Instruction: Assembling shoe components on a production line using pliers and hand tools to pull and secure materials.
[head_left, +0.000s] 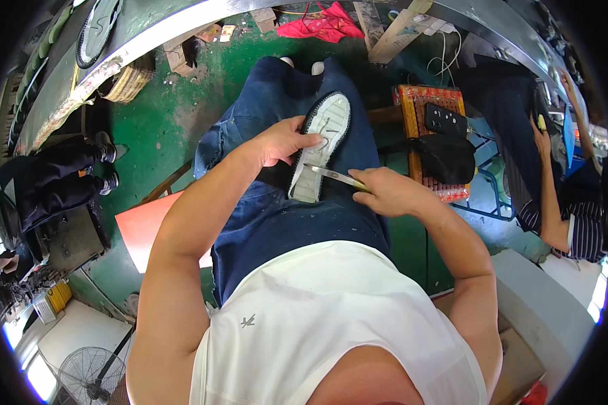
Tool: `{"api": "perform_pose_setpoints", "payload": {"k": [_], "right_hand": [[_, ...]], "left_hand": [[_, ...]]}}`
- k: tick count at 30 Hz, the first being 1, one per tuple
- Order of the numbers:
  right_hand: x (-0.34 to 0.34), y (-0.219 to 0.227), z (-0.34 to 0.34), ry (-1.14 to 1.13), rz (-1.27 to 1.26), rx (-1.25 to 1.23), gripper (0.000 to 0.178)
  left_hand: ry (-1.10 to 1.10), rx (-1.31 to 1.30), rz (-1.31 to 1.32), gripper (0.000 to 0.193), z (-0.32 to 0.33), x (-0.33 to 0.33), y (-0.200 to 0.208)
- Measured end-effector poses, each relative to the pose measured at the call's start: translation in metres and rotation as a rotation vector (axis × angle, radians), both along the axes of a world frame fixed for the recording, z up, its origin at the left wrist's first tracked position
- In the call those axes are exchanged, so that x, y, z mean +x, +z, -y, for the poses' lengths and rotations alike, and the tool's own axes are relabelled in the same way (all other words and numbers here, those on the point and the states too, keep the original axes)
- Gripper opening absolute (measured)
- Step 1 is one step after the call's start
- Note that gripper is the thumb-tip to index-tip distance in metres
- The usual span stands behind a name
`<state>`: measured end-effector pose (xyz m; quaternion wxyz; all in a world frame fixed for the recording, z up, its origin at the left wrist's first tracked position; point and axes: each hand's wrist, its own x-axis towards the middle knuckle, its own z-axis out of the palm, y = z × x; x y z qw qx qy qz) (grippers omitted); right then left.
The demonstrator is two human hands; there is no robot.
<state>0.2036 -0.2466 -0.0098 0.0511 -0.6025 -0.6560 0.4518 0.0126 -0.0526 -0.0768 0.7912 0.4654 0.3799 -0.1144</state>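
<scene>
On my lap lies a shoe upper, its pale underside up and a dark stitched edge around it. My left hand grips it along its left side, the thumb pressed on the pale underside. A few dark thread-like lines cross that surface. In my right hand is a slim metal hand tool with a yellowish grip; its exact kind is not plain. The tool's tip is over the middle of the shoe upper, and I cannot tell whether it touches.
At right, a phone and a black bag lie on a beaded seat. A co-worker's arm is beyond. A metal-edged bench with another shoe piece curves across the front. A red board is left of me.
</scene>
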Motion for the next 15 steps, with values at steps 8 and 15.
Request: {"api": "perform_pose_setpoints", "payload": {"k": [8,15], "right_hand": [[-0.035,0.000,-0.015,0.017,0.180,0.040,0.031],[-0.028,0.005,-0.015,0.034,0.203,-0.010,0.030]], "left_hand": [[0.054,-0.079,0.023,0.046,0.000,-0.012,-0.022],[0.058,-0.111,0.027,0.046,0.001,-0.009,-0.013]]}}
